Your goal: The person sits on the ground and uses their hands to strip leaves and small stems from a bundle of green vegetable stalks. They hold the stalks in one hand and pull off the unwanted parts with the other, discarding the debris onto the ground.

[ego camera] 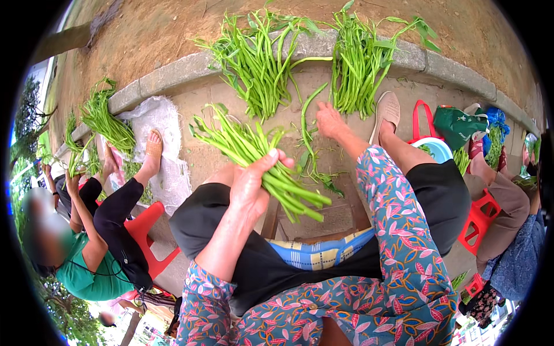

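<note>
My left hand (pixel 255 181) is closed around a bunch of water spinach stems (pixel 277 173), held slantwise above my lap with the cut ends towards the lower right. My right hand (pixel 330 121) reaches down near the paving, beside a loose curved stem (pixel 305 116); whether its fingers touch a stem cannot be told. Ahead, a large pile of green stems (pixel 259 69) leans on the stone kerb (pixel 314 45), and a second pile (pixel 359 65) lies to its right, just beyond my right hand. Scattered leaves and stems (pixel 322 177) lie on the ground between my knees.
At the left, a person in green (pixel 95 277) sits on a red plastic stool (pixel 149 238) beside a white woven sheet (pixel 158 125) and more greens (pixel 108 121). To the right are a light blue basin (pixel 437 149), a green bag (pixel 458 123) and another seated person (pixel 510 225).
</note>
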`<state>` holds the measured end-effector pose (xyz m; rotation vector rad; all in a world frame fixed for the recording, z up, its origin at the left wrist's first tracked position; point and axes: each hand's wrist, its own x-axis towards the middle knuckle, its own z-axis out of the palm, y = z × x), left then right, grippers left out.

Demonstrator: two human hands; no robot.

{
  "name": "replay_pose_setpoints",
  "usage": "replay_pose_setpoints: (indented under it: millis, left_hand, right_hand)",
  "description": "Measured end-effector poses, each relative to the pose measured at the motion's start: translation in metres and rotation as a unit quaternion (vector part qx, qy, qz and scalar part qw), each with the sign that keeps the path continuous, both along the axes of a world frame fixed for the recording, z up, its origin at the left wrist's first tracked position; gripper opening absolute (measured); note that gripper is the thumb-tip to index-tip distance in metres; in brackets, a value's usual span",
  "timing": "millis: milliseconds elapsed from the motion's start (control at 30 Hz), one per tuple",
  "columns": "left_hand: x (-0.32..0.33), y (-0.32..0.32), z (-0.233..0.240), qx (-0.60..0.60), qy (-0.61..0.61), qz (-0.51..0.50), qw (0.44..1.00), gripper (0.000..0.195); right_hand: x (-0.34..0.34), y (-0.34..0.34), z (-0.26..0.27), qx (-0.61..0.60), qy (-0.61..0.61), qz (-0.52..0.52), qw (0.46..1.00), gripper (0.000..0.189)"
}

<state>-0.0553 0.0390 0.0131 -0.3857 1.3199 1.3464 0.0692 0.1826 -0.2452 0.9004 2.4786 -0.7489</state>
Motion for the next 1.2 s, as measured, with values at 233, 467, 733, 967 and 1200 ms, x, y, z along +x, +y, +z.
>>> replay_pose_setpoints:
  millis: [233,467,733,967,1200]
  left_hand:
    - [0.001,0.005,0.005,-0.008,-0.064,0.021,0.998,0.020]
    - [-0.006,0.007,0.013,-0.013,-0.040,0.022,0.999,0.019]
    - [-0.014,0.002,0.006,0.003,0.005,0.032,0.999,0.016]
    - [-0.008,-0.003,-0.005,0.010,0.020,0.010,1.000,0.019]
    - [0.007,-0.010,-0.029,0.021,-0.049,0.025,0.998,0.019]
  right_hand:
    - [-0.032,0.023,-0.006,0.061,-0.052,0.123,0.989,0.026]
    - [-0.042,0.021,-0.016,0.139,-0.008,0.230,0.963,0.026]
    - [-0.026,0.015,0.014,-0.011,0.155,0.098,0.983,0.022]
    - [-0.025,0.019,0.086,-0.282,0.170,-0.171,0.929,0.016]
    - [-0.020,0.013,0.231,-0.459,0.255,-0.353,0.774,0.015]
